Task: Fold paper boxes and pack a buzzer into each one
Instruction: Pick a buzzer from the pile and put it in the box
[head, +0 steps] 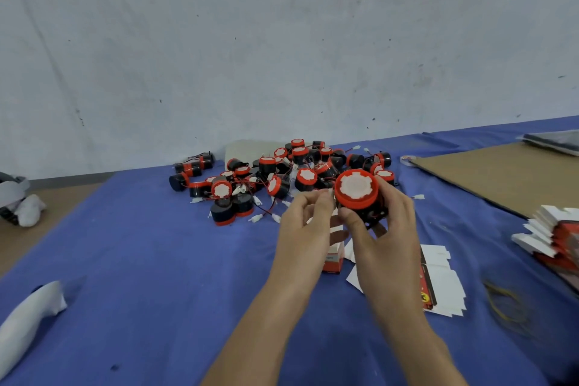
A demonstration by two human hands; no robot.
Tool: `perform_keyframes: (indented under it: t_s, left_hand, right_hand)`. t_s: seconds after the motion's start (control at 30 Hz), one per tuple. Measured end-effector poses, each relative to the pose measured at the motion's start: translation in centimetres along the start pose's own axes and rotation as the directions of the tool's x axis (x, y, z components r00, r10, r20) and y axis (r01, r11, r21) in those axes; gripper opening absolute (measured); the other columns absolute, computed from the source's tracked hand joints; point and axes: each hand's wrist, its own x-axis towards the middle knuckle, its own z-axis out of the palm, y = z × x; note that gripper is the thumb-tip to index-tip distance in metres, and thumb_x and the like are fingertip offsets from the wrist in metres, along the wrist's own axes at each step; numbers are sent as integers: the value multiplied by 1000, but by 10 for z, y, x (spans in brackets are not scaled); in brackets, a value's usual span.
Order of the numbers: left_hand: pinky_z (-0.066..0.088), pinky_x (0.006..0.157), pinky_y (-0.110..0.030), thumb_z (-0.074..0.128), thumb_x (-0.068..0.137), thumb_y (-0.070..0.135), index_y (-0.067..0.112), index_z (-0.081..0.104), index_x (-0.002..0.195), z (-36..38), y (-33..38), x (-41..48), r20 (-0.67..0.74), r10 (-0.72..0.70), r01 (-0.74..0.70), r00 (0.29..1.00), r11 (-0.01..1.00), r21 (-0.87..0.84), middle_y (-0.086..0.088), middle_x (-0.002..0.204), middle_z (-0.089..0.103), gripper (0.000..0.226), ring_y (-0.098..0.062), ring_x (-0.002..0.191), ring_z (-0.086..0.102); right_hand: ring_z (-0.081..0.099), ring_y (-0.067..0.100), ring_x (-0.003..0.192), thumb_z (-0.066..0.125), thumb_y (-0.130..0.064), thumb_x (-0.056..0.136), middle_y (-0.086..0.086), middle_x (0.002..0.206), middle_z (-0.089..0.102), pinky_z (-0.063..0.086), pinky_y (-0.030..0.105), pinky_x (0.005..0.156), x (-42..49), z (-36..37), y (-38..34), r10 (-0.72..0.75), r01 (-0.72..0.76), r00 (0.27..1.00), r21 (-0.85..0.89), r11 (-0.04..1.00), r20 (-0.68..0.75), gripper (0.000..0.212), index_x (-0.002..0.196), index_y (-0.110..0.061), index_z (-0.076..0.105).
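Blue cloth (156, 260) covering table. My right hand (387, 232) gripping buzzer (356, 189), left hand (305, 224) pinching its wire (329, 194); tucking wire tight should ease boxing.

- The scene is lit evenly and brightly; only soft shadows are cast.
- The fingertips (322, 199) of the left hand (302, 226) are smeared by motion blur; the right hand (387, 229) and buzzer (355, 188) are rendered sharper.
- Far right of the right hand, the boxes (551, 235) are softened and stretched by wide-angle distortion.
- Beyond the hands, the wall (219, 56) is mottled by compression.
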Motion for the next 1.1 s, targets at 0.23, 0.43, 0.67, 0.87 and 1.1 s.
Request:
perform_keyframes:
  t_s: [0.23, 0.43, 0.67, 0.87, 1.1]
  left_hand:
    - [61, 77, -30, 68, 92, 38, 19, 62, 107, -10, -4, 11, -51, -21, 25, 998, 997, 75, 0, 78, 75, 25, -14, 77, 74]
    - [58, 71, -29, 64, 93, 42, 24, 57, 105, -35, -8, 22, -266, 12, 81, 964, 938, 338, 4, 94, 71, 23, -10, 80, 71]
    - [36, 55, -17, 60, 94, 44, 29, 51, 92, -36, -19, 26, -278, 9, 156, 961, 810, 565, 19, 85, 53, 18, 3, 74, 52]
    - [34, 52, -19, 55, 97, 37, 25, 50, 90, -35, -32, 29, -313, -34, 231, 949, 752, 618, 13, 80, 52, 16, -1, 71, 50]
    - [36, 62, -27, 38, 104, 41, 14, 52, 127, -28, -40, 24, -181, 19, 171, 983, 242, 955, -5, 109, 65, 38, -16, 86, 51]
  right_hand:
    - [40, -14, 127, 67, -39, 93, -27, 141, 41, 37, 1, 91, -5, -3, 10, -39, 53, 984, -81, 995, 172, 59, 144, -41, 39]
    - [19, 0, 148, 48, -70, 87, -24, 163, 12, 23, 22, 112, 0, -8, 40, 207, -154, 932, -192, 969, 296, 88, 157, -43, 3]
    - [56, 18, 123, 73, -33, 89, -11, 136, 53, 48, 34, 99, 4, 7, 84, 352, -184, 823, -376, 908, 447, 105, 156, -37, -9]
    - [43, 14, 119, 70, -54, 84, -2, 134, 41, 35, 21, 84, -10, 12, 84, 308, -37, 840, -519, 854, 446, 101, 159, -27, 7]
    - [44, 6, 94, 71, -52, 82, -15, 105, 33, 33, 10, 61, -18, 17, 73, 316, -69, 863, -527, 847, 395, 73, 141, -28, 35]
